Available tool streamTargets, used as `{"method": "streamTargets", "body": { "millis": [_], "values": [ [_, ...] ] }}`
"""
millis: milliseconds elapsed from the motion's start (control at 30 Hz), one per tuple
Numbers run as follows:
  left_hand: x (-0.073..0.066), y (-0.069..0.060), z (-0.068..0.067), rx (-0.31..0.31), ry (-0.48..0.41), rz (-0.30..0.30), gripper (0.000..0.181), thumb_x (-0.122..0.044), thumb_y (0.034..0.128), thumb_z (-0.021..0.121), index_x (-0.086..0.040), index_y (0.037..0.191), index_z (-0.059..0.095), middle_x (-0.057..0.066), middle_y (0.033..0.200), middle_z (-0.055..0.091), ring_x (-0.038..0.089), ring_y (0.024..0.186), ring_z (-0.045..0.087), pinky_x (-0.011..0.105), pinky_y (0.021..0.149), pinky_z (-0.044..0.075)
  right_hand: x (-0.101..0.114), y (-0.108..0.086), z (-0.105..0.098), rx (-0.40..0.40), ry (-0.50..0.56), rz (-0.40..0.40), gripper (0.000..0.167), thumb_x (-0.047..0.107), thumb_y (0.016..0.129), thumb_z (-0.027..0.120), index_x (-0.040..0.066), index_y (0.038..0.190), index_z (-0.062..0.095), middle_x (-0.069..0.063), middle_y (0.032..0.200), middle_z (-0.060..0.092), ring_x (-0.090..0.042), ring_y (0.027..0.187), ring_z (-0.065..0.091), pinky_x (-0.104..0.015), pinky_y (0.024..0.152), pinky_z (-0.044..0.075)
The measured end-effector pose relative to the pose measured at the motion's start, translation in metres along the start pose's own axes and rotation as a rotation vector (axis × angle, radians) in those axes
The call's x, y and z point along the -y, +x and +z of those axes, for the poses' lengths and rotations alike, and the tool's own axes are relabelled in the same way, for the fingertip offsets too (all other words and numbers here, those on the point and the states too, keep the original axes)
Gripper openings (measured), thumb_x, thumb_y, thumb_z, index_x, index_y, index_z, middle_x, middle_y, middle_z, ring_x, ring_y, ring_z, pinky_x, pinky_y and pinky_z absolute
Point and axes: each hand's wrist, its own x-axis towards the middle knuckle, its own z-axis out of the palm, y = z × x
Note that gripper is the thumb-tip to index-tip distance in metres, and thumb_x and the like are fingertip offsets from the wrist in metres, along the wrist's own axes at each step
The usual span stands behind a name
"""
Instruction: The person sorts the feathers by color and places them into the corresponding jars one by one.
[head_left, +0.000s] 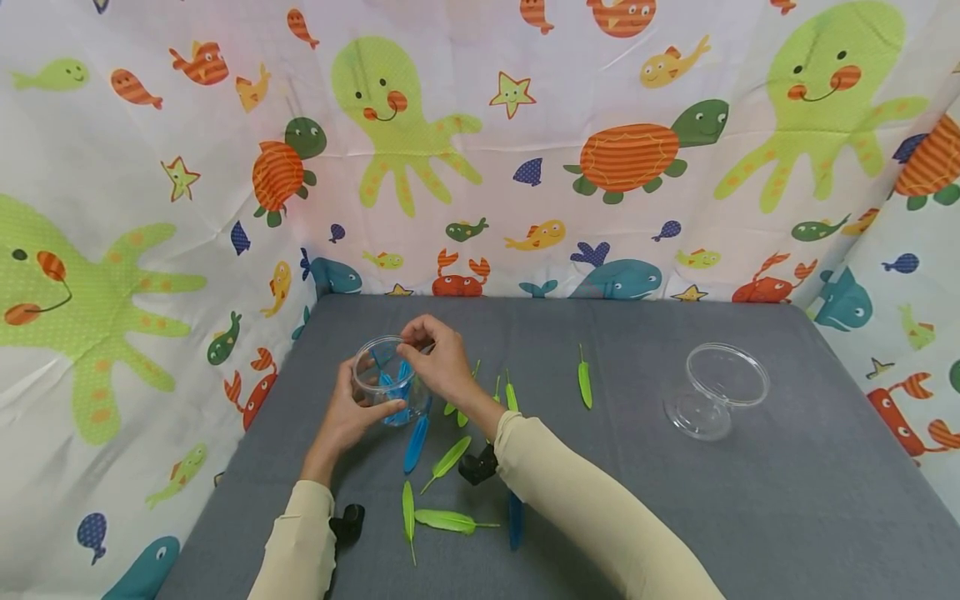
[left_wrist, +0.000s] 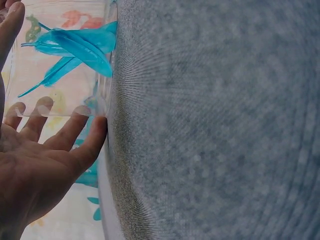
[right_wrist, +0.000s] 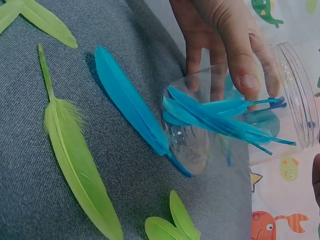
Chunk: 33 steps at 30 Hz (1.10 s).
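The head view is softly bright, the left wrist view dimmer, its grey cloth [left_wrist: 220,120] blurred.

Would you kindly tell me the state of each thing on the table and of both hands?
Held jar: upright, uncovered
Blue feathers inside it: leaning, crossed, quills upward
Loose blue feathers: lying on the table
Green feathers: lying scattered on the table
Other jar: upright, uncovered, no feathers visible inside
Left hand: gripping the held jar
Right hand: fingers at that jar's rim; whether they pinch anything is unclear
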Motion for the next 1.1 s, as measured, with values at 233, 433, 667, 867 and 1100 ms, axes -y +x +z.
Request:
{"method": "streamTargets", "body": {
  "millis": [233, 433, 667, 867, 1100],
  "values": [
    [-0.001, -0.001, -0.003, -0.012, 0.003, -0.005, 0.107, -0.034, 0.0780, 0.090, -0.025, 0.157, 0.020, 0.010, 0.163, 0.030, 0.040, 0.147, 0.037, 0.068, 0.112, 0.035, 0.000, 0.002, 0.002, -0.055, 0.021, -0.049, 0.013, 0.006, 0.096, 0.069, 0.002, 0.108, 0.066, -0.014, 0.097, 0.070, -0.026, 0.086, 0.067, -0.024, 0.074, 0.053],
    [0.000, -0.004, -0.005, -0.017, 0.007, -0.001, 0.105, -0.034, 0.0773, 0.091, -0.024, 0.157, 0.022, 0.009, 0.161, 0.033, 0.040, 0.146, 0.038, 0.066, 0.111, 0.037, -0.013, 0.005, 0.001, -0.095, 0.004, 0.021, 0.017, 0.007, 0.099, 0.065, -0.003, 0.112, 0.065, -0.015, 0.099, 0.068, -0.025, 0.089, 0.064, -0.024, 0.078, 0.051],
    [0.001, -0.013, -0.005, 0.012, 0.018, 0.002, 0.103, -0.034, 0.0778, 0.090, -0.024, 0.156, 0.024, 0.008, 0.161, 0.035, 0.040, 0.148, 0.036, 0.065, 0.112, 0.037, -0.030, 0.002, -0.002, -0.036, -0.125, 0.193, 0.024, 0.016, 0.098, 0.068, 0.000, 0.116, 0.068, -0.014, 0.107, 0.068, -0.026, 0.097, 0.065, -0.037, 0.087, 0.055],
    [0.001, -0.023, -0.012, 0.024, 0.004, -0.007, 0.103, -0.030, 0.0790, 0.090, -0.025, 0.156, 0.022, 0.008, 0.162, 0.034, 0.041, 0.150, 0.034, 0.066, 0.113, 0.036, -0.040, 0.002, 0.003, 0.077, -0.269, 0.281, 0.034, 0.029, 0.098, 0.070, 0.004, 0.122, 0.068, -0.014, 0.119, 0.066, -0.029, 0.112, 0.064, -0.045, 0.095, 0.054],
    [0.007, -0.033, -0.024, 0.013, 0.001, -0.012, 0.102, -0.026, 0.0803, 0.089, -0.025, 0.157, 0.021, 0.009, 0.163, 0.032, 0.040, 0.150, 0.036, 0.067, 0.114, 0.035, -0.042, 0.008, 0.012, 0.199, -0.434, 0.296, 0.047, 0.040, 0.094, 0.072, 0.006, 0.126, 0.068, -0.015, 0.126, 0.065, -0.030, 0.116, 0.061, -0.050, 0.101, 0.048]
  ]
}}
